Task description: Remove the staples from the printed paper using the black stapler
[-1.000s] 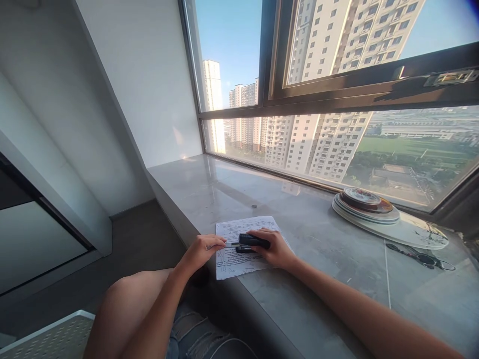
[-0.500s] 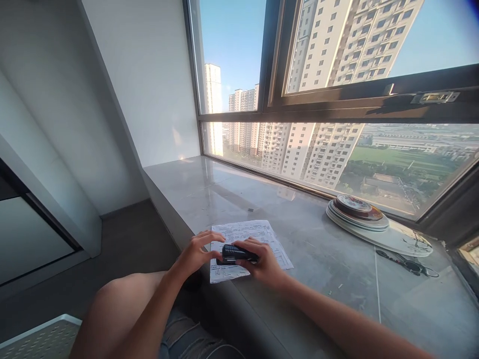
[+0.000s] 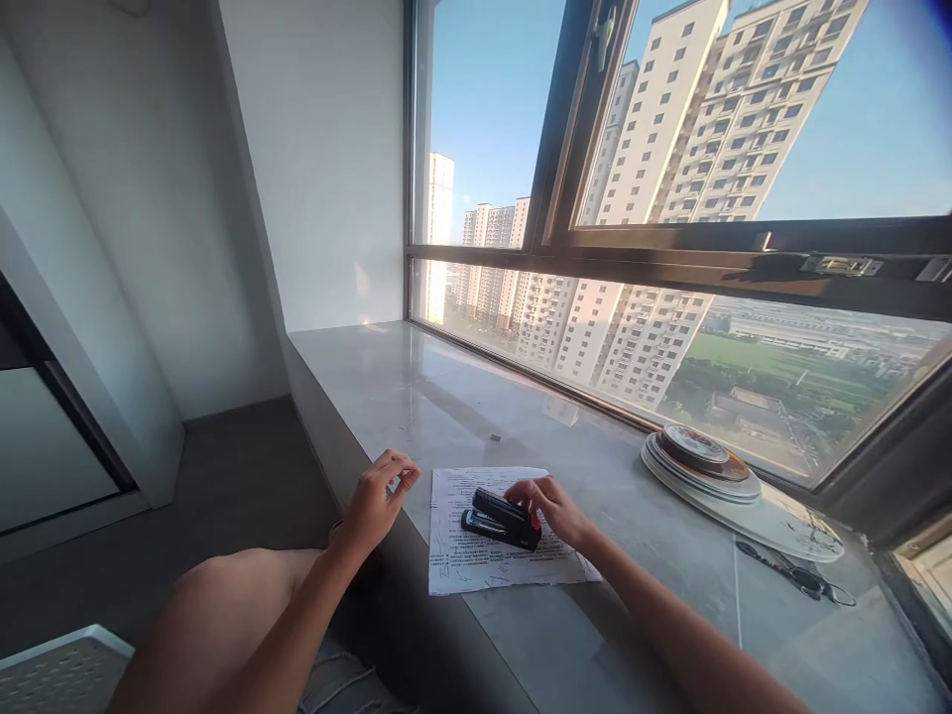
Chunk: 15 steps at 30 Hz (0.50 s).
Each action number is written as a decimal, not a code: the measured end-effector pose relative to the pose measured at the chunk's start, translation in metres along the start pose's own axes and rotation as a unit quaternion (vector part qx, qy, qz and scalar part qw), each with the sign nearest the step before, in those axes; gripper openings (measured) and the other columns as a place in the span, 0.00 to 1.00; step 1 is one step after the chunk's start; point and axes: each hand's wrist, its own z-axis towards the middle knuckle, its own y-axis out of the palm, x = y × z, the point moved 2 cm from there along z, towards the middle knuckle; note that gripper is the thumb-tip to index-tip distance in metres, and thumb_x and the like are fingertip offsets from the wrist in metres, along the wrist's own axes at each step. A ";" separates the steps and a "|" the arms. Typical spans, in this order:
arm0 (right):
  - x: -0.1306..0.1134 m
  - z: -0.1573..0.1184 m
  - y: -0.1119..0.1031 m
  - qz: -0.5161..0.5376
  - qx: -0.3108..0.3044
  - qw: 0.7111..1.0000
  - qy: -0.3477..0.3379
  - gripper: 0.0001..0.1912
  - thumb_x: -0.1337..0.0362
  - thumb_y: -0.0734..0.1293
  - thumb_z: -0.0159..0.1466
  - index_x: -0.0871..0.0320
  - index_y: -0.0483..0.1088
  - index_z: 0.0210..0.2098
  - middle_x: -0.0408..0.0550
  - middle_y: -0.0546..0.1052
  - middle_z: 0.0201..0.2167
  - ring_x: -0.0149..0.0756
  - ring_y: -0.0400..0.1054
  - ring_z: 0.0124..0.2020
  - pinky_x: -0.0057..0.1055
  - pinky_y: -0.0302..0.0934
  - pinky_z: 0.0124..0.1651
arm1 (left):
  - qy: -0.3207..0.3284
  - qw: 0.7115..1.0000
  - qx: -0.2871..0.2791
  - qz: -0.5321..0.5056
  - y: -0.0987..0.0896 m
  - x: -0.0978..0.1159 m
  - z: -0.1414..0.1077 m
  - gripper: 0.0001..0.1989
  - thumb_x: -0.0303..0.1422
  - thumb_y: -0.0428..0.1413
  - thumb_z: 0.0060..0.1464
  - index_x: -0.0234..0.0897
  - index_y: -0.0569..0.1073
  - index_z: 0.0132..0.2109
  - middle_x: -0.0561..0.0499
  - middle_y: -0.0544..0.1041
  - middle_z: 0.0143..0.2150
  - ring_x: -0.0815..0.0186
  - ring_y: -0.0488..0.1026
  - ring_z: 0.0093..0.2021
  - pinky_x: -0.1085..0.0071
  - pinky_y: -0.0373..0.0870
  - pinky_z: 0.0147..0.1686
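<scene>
A black stapler (image 3: 500, 518) with a red part at its rear lies on printed sheets of paper (image 3: 476, 570) near the front edge of the sill. Its top arm is raised a little from the base at the left end. My right hand (image 3: 551, 508) has its fingers curled over the stapler's rear end. To the left of the paper, my left hand (image 3: 381, 501) is held in the air past the sill edge, thumb and forefinger pressed together. Whatever that pinch holds, if anything, is too small to make out.
Stacked plates or round boards (image 3: 699, 461) stand by the window at the right, on a long pale oval board (image 3: 788, 521). Scissors (image 3: 803, 577) lie in front of them. A small dark piece (image 3: 495, 437) lies beyond the paper. The sill (image 3: 357, 387) drops off at the left.
My left hand has drawn away from the stapler to the left, its fingers now pinched. The stapler has turned on the paper, and my right hand has shifted to its rear end.
</scene>
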 end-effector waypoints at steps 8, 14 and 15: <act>0.013 0.007 -0.004 -0.102 -0.035 0.990 -0.093 0.19 0.50 0.63 0.70 0.50 0.76 0.54 0.51 0.77 0.56 0.46 0.69 0.59 0.45 0.62 0.63 | -0.054 0.999 -0.007 0.000 0.015 -0.011 -0.004 0.16 0.41 0.46 0.70 0.41 0.77 0.45 0.48 0.77 0.43 0.62 0.75 0.42 0.68 0.70 0.37; 0.035 0.004 -0.020 -0.219 0.042 0.974 -0.034 0.19 0.53 0.63 0.70 0.55 0.79 0.30 0.52 0.80 0.33 0.43 0.73 0.38 0.39 0.67 0.46 | -0.045 0.999 -0.017 -0.007 0.017 0.014 0.005 0.15 0.40 0.46 0.70 0.41 0.76 0.48 0.47 0.76 0.44 0.61 0.75 0.41 0.65 0.72 0.39; 0.037 0.004 -0.020 -0.240 0.066 0.968 -0.014 0.19 0.54 0.63 0.70 0.56 0.77 0.27 0.52 0.78 0.31 0.42 0.72 0.36 0.38 0.67 0.43 | -0.038 0.999 -0.021 -0.012 0.013 0.024 0.008 0.15 0.40 0.47 0.69 0.42 0.76 0.49 0.47 0.75 0.44 0.62 0.75 0.42 0.65 0.72 0.39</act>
